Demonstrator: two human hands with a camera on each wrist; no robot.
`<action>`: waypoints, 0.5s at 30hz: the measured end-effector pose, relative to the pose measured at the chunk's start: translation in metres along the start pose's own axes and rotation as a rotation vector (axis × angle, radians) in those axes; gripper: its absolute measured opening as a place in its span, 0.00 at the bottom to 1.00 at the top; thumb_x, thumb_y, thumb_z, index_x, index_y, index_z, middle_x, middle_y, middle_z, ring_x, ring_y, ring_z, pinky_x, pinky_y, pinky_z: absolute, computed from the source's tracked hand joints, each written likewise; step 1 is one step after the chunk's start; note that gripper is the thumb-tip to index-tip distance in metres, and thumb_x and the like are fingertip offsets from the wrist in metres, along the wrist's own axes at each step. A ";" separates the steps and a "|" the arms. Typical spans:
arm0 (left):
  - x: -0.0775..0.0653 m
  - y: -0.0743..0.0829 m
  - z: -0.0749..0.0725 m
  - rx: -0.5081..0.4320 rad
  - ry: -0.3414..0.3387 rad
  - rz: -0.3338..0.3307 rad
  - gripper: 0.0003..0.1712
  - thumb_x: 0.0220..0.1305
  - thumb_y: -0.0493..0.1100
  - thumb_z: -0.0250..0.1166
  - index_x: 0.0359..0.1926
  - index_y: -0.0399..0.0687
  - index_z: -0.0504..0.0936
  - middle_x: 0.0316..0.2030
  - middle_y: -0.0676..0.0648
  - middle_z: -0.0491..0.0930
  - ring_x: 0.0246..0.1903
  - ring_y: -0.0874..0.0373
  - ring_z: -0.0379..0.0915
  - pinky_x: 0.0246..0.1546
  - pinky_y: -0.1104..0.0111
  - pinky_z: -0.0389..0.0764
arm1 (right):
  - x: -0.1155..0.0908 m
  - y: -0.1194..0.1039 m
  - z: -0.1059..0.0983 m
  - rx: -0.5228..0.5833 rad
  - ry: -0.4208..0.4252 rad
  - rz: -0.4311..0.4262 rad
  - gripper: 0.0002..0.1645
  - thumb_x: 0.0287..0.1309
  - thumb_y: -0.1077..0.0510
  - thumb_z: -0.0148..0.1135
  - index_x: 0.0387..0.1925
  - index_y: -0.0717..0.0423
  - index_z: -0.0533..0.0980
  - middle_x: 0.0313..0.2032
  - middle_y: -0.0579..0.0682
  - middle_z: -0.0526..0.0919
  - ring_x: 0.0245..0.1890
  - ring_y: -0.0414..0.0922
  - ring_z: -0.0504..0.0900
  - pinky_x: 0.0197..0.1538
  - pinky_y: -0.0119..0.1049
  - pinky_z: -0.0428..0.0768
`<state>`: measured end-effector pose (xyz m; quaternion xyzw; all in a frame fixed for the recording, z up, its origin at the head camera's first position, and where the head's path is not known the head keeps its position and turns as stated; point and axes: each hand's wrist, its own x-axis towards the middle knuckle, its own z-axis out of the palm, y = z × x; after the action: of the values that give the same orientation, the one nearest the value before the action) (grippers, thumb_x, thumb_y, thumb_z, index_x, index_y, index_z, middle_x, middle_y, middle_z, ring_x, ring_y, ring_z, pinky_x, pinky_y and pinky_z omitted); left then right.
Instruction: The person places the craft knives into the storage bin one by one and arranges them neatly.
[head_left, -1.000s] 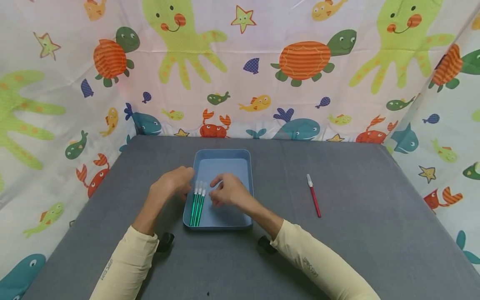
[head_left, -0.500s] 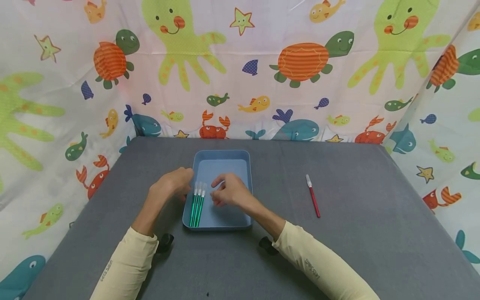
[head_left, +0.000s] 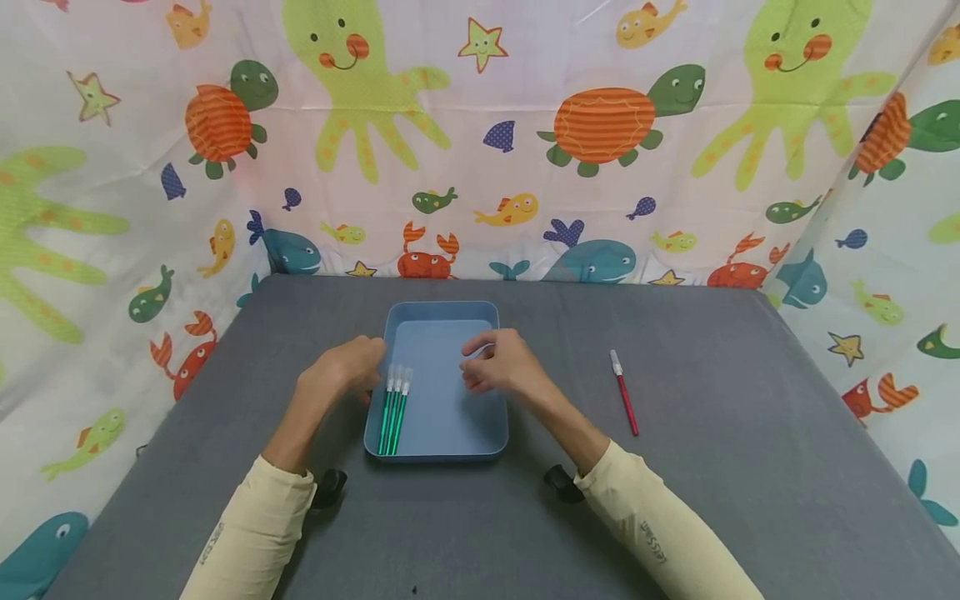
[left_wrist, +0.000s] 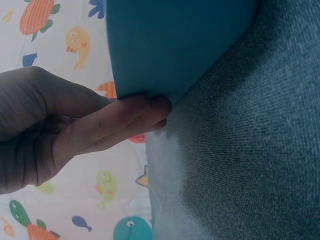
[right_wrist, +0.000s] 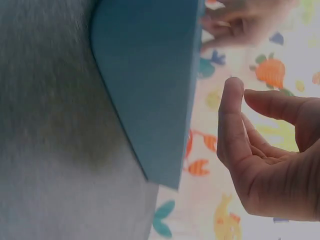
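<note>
My left hand [head_left: 343, 365] grips the left wall of a shallow blue tray [head_left: 442, 457]; in the left wrist view its fingers [left_wrist: 120, 117] lie along the outer wall with the thumb at the rim. Three slim green pens [head_left: 392, 421] with clear, whitish caps lie side by side along the tray's left side, caps pointing away. My right hand [head_left: 498, 362] hovers over the tray's right part. Its fingers are loosely bent and hold nothing; in the right wrist view the thumb and index fingertip are close together.
A red pen [head_left: 627, 404] with a white cap lies on the grey table [head_left: 720, 417], to the right of the tray. A patterned sea-animal curtain [head_left: 480, 167] hangs at the back and both sides. Both wrists carry small black cameras [head_left: 562, 485].
My right hand has moved right and slightly away from me, from beside the green pens to the tray's right side. The left hand, tray and pens stay in place.
</note>
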<state>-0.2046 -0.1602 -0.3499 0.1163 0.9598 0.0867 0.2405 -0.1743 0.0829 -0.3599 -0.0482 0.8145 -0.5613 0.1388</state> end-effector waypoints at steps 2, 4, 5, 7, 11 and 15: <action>0.000 -0.001 0.001 -0.005 0.005 0.008 0.19 0.70 0.31 0.64 0.60 0.30 0.74 0.39 0.40 0.82 0.33 0.55 0.81 0.33 0.68 0.80 | -0.001 0.001 -0.011 0.004 0.020 -0.002 0.15 0.67 0.65 0.66 0.52 0.68 0.81 0.38 0.64 0.89 0.33 0.53 0.90 0.45 0.47 0.89; 0.000 -0.001 0.000 -0.008 0.009 0.019 0.19 0.70 0.31 0.64 0.59 0.30 0.75 0.39 0.41 0.82 0.33 0.55 0.81 0.32 0.68 0.79 | -0.003 0.004 -0.021 0.007 0.048 0.003 0.15 0.67 0.65 0.66 0.52 0.67 0.81 0.38 0.64 0.89 0.33 0.51 0.90 0.45 0.47 0.89; 0.000 -0.001 0.000 -0.007 0.009 0.023 0.18 0.70 0.31 0.64 0.59 0.30 0.75 0.38 0.41 0.82 0.33 0.55 0.81 0.32 0.68 0.79 | -0.004 0.005 -0.027 -0.002 0.061 0.004 0.15 0.67 0.64 0.65 0.52 0.68 0.80 0.38 0.64 0.88 0.33 0.51 0.90 0.45 0.48 0.89; 0.000 -0.002 0.001 -0.006 0.007 0.021 0.18 0.70 0.31 0.64 0.58 0.30 0.75 0.38 0.41 0.82 0.33 0.55 0.81 0.32 0.68 0.78 | -0.006 0.008 -0.037 -0.022 0.081 0.011 0.15 0.68 0.64 0.65 0.53 0.68 0.80 0.38 0.64 0.88 0.33 0.51 0.90 0.46 0.49 0.89; 0.001 -0.003 0.001 -0.007 0.003 0.005 0.19 0.71 0.32 0.63 0.59 0.30 0.75 0.38 0.41 0.82 0.33 0.56 0.81 0.34 0.67 0.80 | -0.009 0.018 -0.058 -0.099 0.117 0.035 0.16 0.68 0.62 0.65 0.53 0.68 0.79 0.39 0.64 0.88 0.33 0.51 0.89 0.46 0.49 0.89; 0.000 -0.003 0.001 -0.010 0.010 0.016 0.19 0.71 0.32 0.64 0.59 0.30 0.75 0.39 0.40 0.82 0.33 0.55 0.81 0.34 0.67 0.80 | -0.014 0.031 -0.081 -0.206 0.162 0.058 0.16 0.70 0.60 0.64 0.53 0.68 0.80 0.41 0.64 0.88 0.35 0.51 0.90 0.45 0.47 0.89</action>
<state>-0.2048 -0.1633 -0.3517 0.1225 0.9595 0.0941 0.2354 -0.1812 0.1704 -0.3598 0.0071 0.8773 -0.4727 0.0830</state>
